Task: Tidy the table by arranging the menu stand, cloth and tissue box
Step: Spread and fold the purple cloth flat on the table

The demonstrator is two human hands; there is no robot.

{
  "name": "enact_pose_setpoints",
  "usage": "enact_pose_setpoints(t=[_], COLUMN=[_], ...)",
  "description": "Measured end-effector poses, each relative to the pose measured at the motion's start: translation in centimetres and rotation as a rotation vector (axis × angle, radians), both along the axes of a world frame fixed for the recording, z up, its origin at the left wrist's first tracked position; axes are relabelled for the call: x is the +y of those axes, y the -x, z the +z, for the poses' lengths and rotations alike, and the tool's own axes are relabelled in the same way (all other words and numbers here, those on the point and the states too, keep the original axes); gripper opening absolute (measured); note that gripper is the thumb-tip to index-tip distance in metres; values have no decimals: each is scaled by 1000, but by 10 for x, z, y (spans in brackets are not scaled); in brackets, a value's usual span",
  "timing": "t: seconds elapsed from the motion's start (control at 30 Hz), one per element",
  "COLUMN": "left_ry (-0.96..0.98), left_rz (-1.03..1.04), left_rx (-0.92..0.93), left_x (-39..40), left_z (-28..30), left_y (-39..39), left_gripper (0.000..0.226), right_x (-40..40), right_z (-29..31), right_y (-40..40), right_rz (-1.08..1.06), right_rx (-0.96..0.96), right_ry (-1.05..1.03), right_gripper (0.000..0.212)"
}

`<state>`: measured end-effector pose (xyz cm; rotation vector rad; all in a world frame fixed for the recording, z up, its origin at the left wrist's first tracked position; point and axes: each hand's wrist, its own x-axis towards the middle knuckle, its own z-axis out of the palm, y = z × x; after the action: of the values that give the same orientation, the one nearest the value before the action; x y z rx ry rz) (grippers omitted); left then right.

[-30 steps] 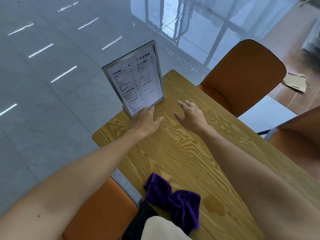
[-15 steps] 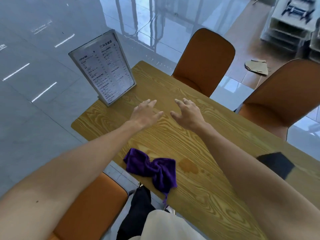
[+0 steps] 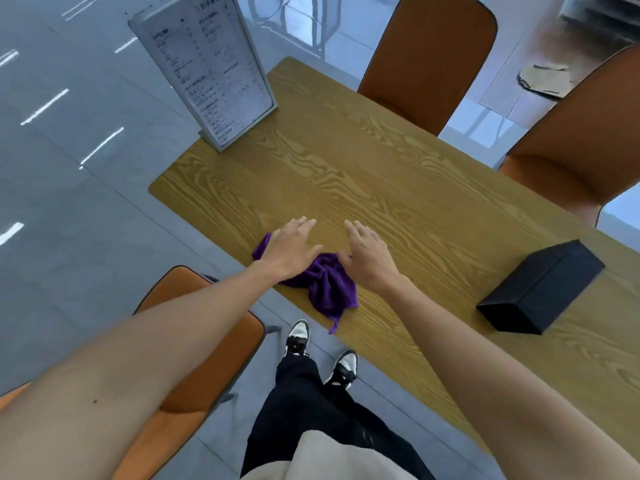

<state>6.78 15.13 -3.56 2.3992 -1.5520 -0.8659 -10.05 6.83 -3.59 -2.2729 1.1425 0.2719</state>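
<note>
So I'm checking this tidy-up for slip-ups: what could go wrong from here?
The purple cloth lies crumpled at the table's near edge, one corner hanging over; a careless grab by the left hand or right hand could drag it off. The menu stand sits at the far corner and might topple if nudged.

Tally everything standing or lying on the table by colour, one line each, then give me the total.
Purple: 1, the cloth, crumpled at the near edge
Black: 1, the tissue box, towards the right
White with a grey frame: 1, the menu stand, upright at the far left corner
Total: 3
</note>
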Motion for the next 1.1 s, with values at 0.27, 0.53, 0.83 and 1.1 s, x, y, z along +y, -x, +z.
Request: enact_pose_setpoints(t=[0.27, 0.53, 0.83, 1.1], left_ry=[-182, -235, -138, -50], left_rz=[-251, -345, -312, -616], left_rx=[-112, -213, 39, 107], left_x=[27, 38, 19, -20], left_z=[-52, -68, -58, -22], left_y=[-26, -46, -49, -32], left_gripper=[57, 80, 50, 35], right_x=[34, 40, 19, 1], right_z=[-48, -63, -40, 17], right_y=[-19, -39, -14, 22], right_rz=[88, 119, 38, -109], right_rx=[131, 271, 9, -167], right_ry=[2, 135, -114, -189], right_gripper=[56, 33, 15, 29])
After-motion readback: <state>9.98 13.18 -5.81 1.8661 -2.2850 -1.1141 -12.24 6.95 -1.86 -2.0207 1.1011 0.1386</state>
